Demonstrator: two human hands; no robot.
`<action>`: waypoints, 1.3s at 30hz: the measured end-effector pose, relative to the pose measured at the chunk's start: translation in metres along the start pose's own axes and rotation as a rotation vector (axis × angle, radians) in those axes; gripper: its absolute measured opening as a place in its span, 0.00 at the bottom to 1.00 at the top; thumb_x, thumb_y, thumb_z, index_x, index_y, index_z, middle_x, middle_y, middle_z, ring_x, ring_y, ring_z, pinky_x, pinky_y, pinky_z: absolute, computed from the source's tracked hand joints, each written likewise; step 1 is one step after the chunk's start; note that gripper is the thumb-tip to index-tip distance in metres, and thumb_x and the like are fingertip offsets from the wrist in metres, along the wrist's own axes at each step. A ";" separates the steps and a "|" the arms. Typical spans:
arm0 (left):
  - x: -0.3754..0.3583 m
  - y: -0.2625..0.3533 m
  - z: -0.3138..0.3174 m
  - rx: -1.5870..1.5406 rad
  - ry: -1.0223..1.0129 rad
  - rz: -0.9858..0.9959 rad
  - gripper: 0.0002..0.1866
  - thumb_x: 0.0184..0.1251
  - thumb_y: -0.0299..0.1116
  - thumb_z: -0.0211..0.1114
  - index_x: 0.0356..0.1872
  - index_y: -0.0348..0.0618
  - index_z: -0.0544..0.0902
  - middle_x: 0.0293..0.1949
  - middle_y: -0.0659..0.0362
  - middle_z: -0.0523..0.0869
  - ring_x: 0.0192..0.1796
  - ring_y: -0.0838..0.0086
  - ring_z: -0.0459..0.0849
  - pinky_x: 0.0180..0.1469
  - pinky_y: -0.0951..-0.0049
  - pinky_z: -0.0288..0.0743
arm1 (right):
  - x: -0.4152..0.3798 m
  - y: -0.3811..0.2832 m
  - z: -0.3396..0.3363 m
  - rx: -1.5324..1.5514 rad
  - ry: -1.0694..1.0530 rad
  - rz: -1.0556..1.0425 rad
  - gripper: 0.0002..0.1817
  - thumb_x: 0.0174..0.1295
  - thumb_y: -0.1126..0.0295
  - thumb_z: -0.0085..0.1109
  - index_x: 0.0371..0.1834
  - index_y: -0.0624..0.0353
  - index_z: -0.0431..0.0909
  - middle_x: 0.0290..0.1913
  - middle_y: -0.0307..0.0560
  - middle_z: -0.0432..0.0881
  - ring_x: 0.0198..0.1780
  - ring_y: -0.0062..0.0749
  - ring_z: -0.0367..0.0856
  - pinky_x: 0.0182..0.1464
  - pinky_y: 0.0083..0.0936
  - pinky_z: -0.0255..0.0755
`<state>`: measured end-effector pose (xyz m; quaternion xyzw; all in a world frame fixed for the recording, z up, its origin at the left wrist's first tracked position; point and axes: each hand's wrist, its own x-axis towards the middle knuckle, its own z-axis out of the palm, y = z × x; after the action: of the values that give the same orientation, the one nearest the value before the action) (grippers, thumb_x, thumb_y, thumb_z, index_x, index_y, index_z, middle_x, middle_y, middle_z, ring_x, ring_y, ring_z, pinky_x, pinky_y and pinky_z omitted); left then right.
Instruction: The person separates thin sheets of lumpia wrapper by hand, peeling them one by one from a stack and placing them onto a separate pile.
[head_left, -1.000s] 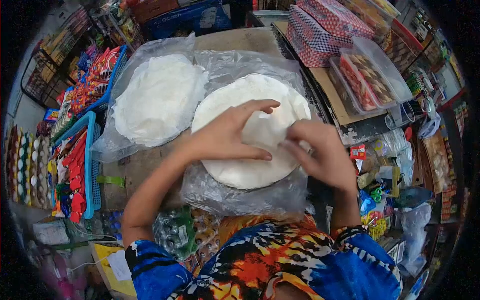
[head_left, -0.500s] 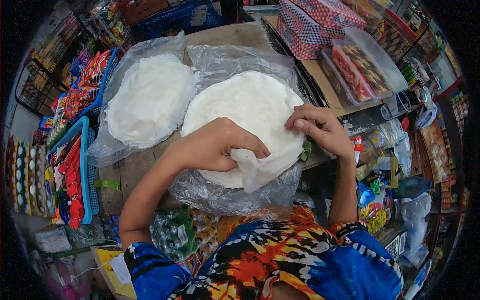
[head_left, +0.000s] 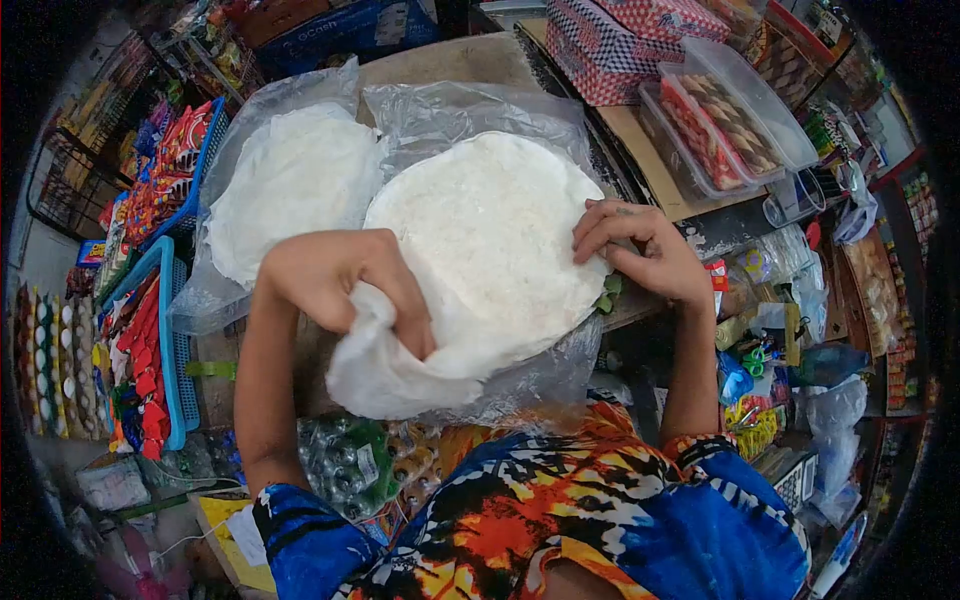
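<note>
A person in a blue, orange and black patterned shirt (head_left: 510,510) works with both bare hands over a broad, round white sheet (head_left: 490,220) at the centre of the frame. The left hand (head_left: 345,280), left of centre, has its fingers closed on a thin, translucent white layer (head_left: 390,370), which is gathered in folds between thumb and fingers and hangs at the round's lower left edge. The right hand (head_left: 648,255) lies at the right edge of the round, its fingers half curled and their tips touching the white surface; whether they pinch it, I cannot tell. Crinkled clear plastic (head_left: 540,385) spreads beneath the round on a worn brown tabletop (head_left: 450,65). Just beside it, at upper left, a second white round (head_left: 295,185) lies on its own clear plastic. A dark green leafy piece (head_left: 607,292) shows just below the right hand. Clear plastic food tubs (head_left: 725,130) and red-and-white checked boxes (head_left: 640,45) stand at upper right, while a light blue plastic basket (head_left: 175,350) holds red packets (head_left: 148,360) at left.
</note>
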<state>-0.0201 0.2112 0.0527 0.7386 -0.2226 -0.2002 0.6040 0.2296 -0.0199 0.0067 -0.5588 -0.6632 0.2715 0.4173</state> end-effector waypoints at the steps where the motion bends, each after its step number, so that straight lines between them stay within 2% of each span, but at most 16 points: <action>1: -0.005 -0.001 -0.004 -0.046 -0.021 0.038 0.21 0.52 0.41 0.72 0.35 0.27 0.86 0.38 0.45 0.89 0.45 0.57 0.88 0.53 0.66 0.78 | 0.000 0.000 0.000 0.018 0.006 -0.003 0.10 0.48 0.81 0.52 0.30 0.64 0.84 0.37 0.47 0.83 0.46 0.37 0.80 0.68 0.37 0.61; 4: -0.022 -0.016 -0.006 -0.089 -0.034 0.107 0.24 0.55 0.48 0.70 0.30 0.28 0.87 0.34 0.44 0.88 0.41 0.57 0.88 0.51 0.63 0.79 | 0.001 0.002 0.000 0.011 0.011 -0.011 0.13 0.46 0.81 0.47 0.30 0.66 0.82 0.37 0.48 0.83 0.45 0.37 0.80 0.54 0.29 0.70; 6: -0.047 -0.050 0.006 -0.484 0.422 0.441 0.23 0.60 0.49 0.64 0.28 0.32 0.87 0.34 0.46 0.89 0.38 0.60 0.89 0.48 0.59 0.80 | 0.001 0.004 0.001 0.017 0.014 -0.014 0.12 0.46 0.82 0.47 0.30 0.66 0.82 0.36 0.47 0.83 0.45 0.37 0.80 0.54 0.30 0.70; 7: -0.051 -0.048 -0.010 -0.481 0.433 0.440 0.23 0.60 0.49 0.64 0.28 0.32 0.87 0.34 0.46 0.89 0.38 0.60 0.89 0.48 0.59 0.80 | 0.000 0.005 0.001 0.020 0.026 -0.013 0.12 0.45 0.82 0.47 0.29 0.66 0.82 0.36 0.47 0.83 0.44 0.37 0.80 0.54 0.30 0.70; 9: -0.059 -0.040 -0.060 -0.151 -0.125 0.666 0.21 0.72 0.45 0.54 0.20 0.44 0.75 0.20 0.57 0.78 0.22 0.65 0.78 0.39 0.57 0.76 | 0.000 0.007 0.002 0.007 0.030 -0.032 0.12 0.45 0.82 0.47 0.29 0.66 0.82 0.35 0.47 0.83 0.44 0.36 0.80 0.54 0.30 0.70; 10: -0.069 -0.046 -0.064 -0.145 -0.116 0.659 0.21 0.72 0.45 0.54 0.20 0.44 0.75 0.20 0.57 0.78 0.22 0.65 0.78 0.39 0.57 0.76 | 0.001 0.008 0.002 -0.011 0.043 -0.047 0.12 0.45 0.82 0.47 0.28 0.66 0.82 0.35 0.47 0.83 0.44 0.36 0.80 0.55 0.31 0.70; 14: -0.096 -0.119 -0.071 -0.151 0.593 0.579 0.15 0.66 0.42 0.60 0.22 0.53 0.70 0.23 0.64 0.73 0.26 0.70 0.73 0.34 0.67 0.67 | 0.006 -0.012 0.004 -0.140 0.025 -0.002 0.11 0.48 0.81 0.49 0.32 0.66 0.82 0.35 0.49 0.83 0.43 0.37 0.81 0.54 0.31 0.73; 15: -0.098 -0.126 -0.071 -0.154 0.766 0.558 0.14 0.65 0.41 0.61 0.22 0.55 0.68 0.23 0.65 0.71 0.27 0.72 0.71 0.32 0.70 0.64 | 0.009 -0.020 0.006 -0.236 0.022 0.030 0.13 0.52 0.80 0.52 0.40 0.64 0.82 0.37 0.50 0.83 0.42 0.40 0.82 0.49 0.31 0.74; 16: -0.074 -0.088 -0.055 -0.395 0.608 0.665 0.12 0.58 0.40 0.69 0.26 0.45 0.76 0.29 0.59 0.82 0.36 0.69 0.81 0.36 0.66 0.74 | 0.016 -0.030 0.011 -0.237 0.022 0.030 0.13 0.52 0.80 0.52 0.40 0.64 0.82 0.37 0.50 0.83 0.42 0.40 0.82 0.49 0.31 0.74; 19: -0.061 -0.085 -0.041 -0.464 0.686 0.612 0.16 0.57 0.40 0.70 0.41 0.42 0.80 0.41 0.58 0.84 0.44 0.68 0.83 0.47 0.66 0.77 | 0.039 -0.054 0.035 -0.267 -0.068 -0.166 0.21 0.53 0.79 0.56 0.52 0.55 0.80 0.37 0.50 0.81 0.38 0.43 0.81 0.42 0.32 0.75; 21: -0.050 -0.081 -0.031 -0.602 0.919 0.489 0.22 0.60 0.37 0.69 0.54 0.40 0.78 0.50 0.58 0.83 0.49 0.71 0.82 0.55 0.70 0.76 | 0.053 -0.065 0.052 -0.362 -0.239 -0.313 0.26 0.53 0.78 0.58 0.58 0.49 0.78 0.35 0.49 0.78 0.38 0.43 0.81 0.39 0.35 0.74; 23: -0.036 -0.067 -0.027 -0.508 1.009 0.347 0.22 0.61 0.35 0.69 0.55 0.40 0.78 0.49 0.59 0.83 0.50 0.73 0.81 0.54 0.73 0.75 | 0.065 -0.081 0.065 -0.608 -0.394 -0.386 0.28 0.54 0.74 0.61 0.62 0.46 0.75 0.37 0.50 0.77 0.37 0.48 0.81 0.38 0.40 0.74; 25: -0.029 -0.056 -0.028 -0.301 1.105 0.092 0.19 0.61 0.29 0.69 0.53 0.38 0.80 0.47 0.60 0.84 0.50 0.77 0.82 0.53 0.76 0.75 | 0.077 -0.076 0.077 -0.625 -0.426 -0.424 0.27 0.54 0.72 0.62 0.61 0.47 0.75 0.37 0.49 0.77 0.37 0.48 0.81 0.38 0.40 0.74; 30: -0.025 -0.049 -0.029 -0.099 1.158 -0.049 0.19 0.60 0.29 0.71 0.51 0.35 0.81 0.45 0.59 0.86 0.46 0.77 0.83 0.51 0.75 0.76 | 0.110 -0.062 0.079 -0.552 -0.577 -0.500 0.10 0.55 0.70 0.62 0.40 0.58 0.78 0.36 0.47 0.78 0.37 0.47 0.81 0.38 0.40 0.74; 31: -0.026 -0.049 -0.030 -0.079 1.135 -0.046 0.19 0.60 0.29 0.71 0.51 0.34 0.81 0.44 0.58 0.86 0.45 0.77 0.84 0.50 0.75 0.77 | 0.115 -0.061 0.083 -0.520 -0.542 -0.517 0.07 0.55 0.70 0.62 0.34 0.60 0.77 0.36 0.47 0.78 0.37 0.47 0.81 0.39 0.40 0.73; 39: -0.034 -0.063 -0.037 -0.179 1.160 -0.026 0.17 0.67 0.33 0.65 0.52 0.35 0.80 0.45 0.58 0.86 0.45 0.75 0.85 0.48 0.74 0.80 | 0.168 -0.042 0.085 -0.528 -0.053 -0.556 0.08 0.56 0.72 0.61 0.39 0.61 0.79 0.38 0.51 0.81 0.39 0.52 0.81 0.40 0.41 0.73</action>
<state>-0.0216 0.2714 -0.0007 0.6763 0.1712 0.2112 0.6846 0.1304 0.1423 0.0401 -0.4386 -0.8472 -0.0178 0.2994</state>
